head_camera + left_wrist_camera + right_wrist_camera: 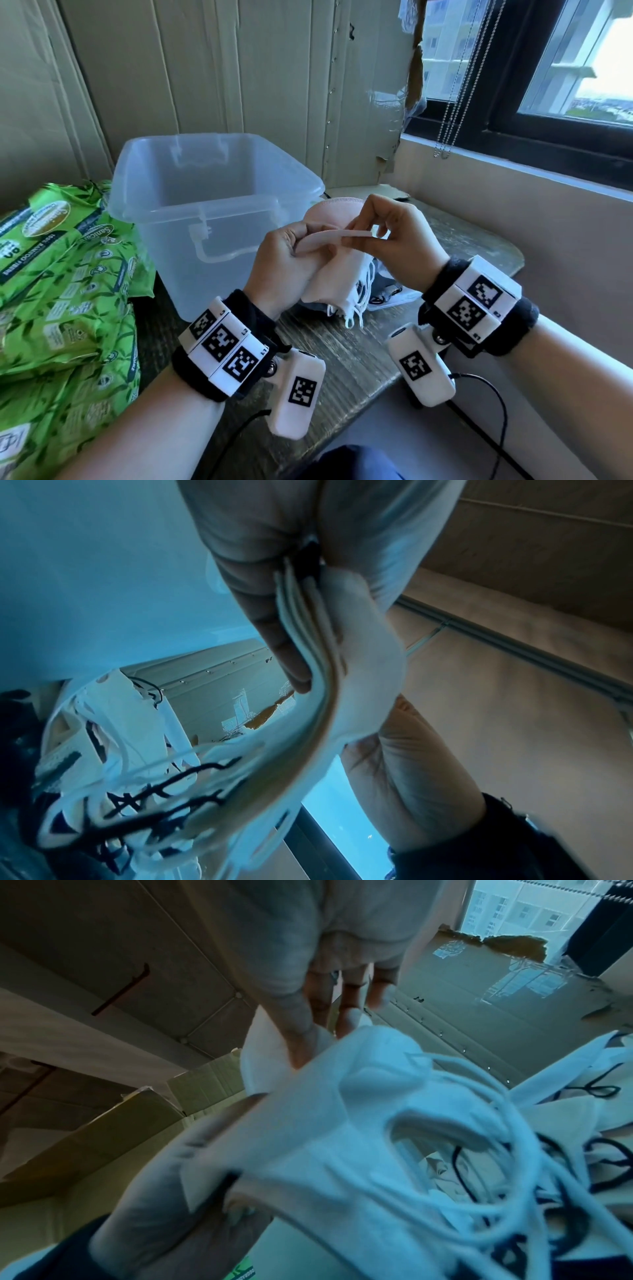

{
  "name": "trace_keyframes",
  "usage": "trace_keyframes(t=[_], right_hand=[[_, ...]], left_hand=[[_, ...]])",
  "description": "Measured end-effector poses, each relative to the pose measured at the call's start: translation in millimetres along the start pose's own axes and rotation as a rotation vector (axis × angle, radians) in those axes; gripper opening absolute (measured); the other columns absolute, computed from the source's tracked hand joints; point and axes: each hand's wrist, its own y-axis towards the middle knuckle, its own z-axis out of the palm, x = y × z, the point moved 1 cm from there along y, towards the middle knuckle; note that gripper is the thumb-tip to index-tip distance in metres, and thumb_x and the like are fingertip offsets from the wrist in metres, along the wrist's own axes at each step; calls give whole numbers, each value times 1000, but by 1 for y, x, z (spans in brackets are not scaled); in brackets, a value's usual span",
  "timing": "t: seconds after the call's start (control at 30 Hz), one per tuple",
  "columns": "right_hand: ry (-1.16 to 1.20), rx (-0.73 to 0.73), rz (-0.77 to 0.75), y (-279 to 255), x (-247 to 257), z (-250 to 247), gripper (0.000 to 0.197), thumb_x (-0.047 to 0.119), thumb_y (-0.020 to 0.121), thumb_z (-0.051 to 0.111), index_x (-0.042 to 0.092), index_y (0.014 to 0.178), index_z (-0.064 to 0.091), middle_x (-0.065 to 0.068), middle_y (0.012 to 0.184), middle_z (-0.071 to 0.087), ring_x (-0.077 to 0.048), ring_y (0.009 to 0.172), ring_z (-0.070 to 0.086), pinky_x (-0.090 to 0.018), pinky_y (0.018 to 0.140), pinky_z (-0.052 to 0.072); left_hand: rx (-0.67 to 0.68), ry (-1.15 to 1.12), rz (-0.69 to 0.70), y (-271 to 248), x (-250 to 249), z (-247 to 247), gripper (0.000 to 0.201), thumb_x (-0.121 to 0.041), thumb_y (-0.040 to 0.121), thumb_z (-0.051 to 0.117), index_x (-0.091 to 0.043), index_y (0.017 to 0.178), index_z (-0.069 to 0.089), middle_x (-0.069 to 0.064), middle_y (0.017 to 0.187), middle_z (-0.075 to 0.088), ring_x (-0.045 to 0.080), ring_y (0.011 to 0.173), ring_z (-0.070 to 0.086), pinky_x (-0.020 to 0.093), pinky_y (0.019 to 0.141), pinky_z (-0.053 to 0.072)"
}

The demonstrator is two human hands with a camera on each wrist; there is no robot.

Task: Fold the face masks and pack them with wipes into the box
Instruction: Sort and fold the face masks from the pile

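Above the wooden table (342, 359), a folded pale mask (334, 236) is pinched between left hand (287, 263) and right hand (394, 236), the left also gripping stacked masks (337, 284); clear box (212, 212) just left, green wipes packs (61, 284) far left.

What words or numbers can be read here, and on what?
"100% BAMBOO FIBRE", upside down, on the green wipes packs.
"Sanicare", partly creased, on those packs.
"L1", "L2", "3" on the left wrist band.
"R1", "R2", probably, on the right wrist band.
The packs' small print is too blurred.
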Motion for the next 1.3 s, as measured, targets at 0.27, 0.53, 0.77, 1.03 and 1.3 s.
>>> trace_keyframes(t=[0.27,0.53,0.77,1.03,1.3], right_hand=[[129,1,129,3,-2,-16,19,10,71,68,27,68,62,6,67,58,-13,68,48,-27,68,40],[115,-51,83,4,5,-11,16,-1,79,65,14,80,66,6,91,60,-13,87,55,-38,84,48],[-64,-266,-83,0,10,-18,29,18,72,71,38,92,67,21,80,66,-3,78,63,-31,79,53],[149,-69,-121,-2,14,-15,22,0,74,69,20,83,68,22,71,67,4,70,60,-15,73,48],[-28,131,-19,-4,6,-9,11,22,68,70,25,74,62,10,72,63,-5,72,55,-30,74,44]], left_hand=[[-85,-164,-68,5,-6,-3,30,-32,72,56,-11,87,71,15,99,69,22,93,62,34,87,45],[-6,-96,-40,1,-4,0,21,-9,79,48,-14,71,67,0,71,65,9,68,58,20,63,46],[-1,26,32,0,0,-1,15,-26,66,65,-29,81,67,11,77,60,18,71,51,35,66,46],[-50,-65,11,4,0,-5,58,16,78,60,-34,103,47,2,68,57,5,50,52,19,49,45],[-100,20,50,4,1,-4,39,4,73,73,-28,87,56,-1,69,61,4,56,52,19,55,47]])
